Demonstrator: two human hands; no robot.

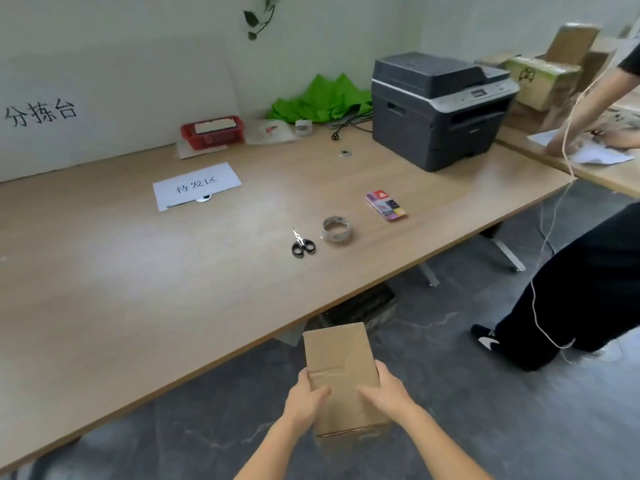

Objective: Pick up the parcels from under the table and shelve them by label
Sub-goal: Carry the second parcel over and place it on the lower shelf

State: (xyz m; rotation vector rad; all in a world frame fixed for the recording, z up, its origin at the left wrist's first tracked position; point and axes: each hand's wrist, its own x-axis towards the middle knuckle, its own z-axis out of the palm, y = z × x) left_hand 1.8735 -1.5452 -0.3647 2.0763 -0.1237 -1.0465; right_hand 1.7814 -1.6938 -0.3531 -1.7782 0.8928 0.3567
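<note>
You hold a plain cardboard parcel (341, 372) in front of the table's (138, 271) near edge, over the grey floor. Your left hand (306, 398) and right hand (388, 389) clamp its two sides, thumbs laid across the top face and the other fingers wrapped out of sight around the sides. No label shows on the faces turned toward you, so you risk shelving it wrongly unless you turn it and read it first. The grip sits on the near half only; if the contents are heavy, the far end could tip down and slide free. A second person (585, 289) stands close off the right end, with a thin cord (554, 216) hanging there that a swing that way could snag.
</note>
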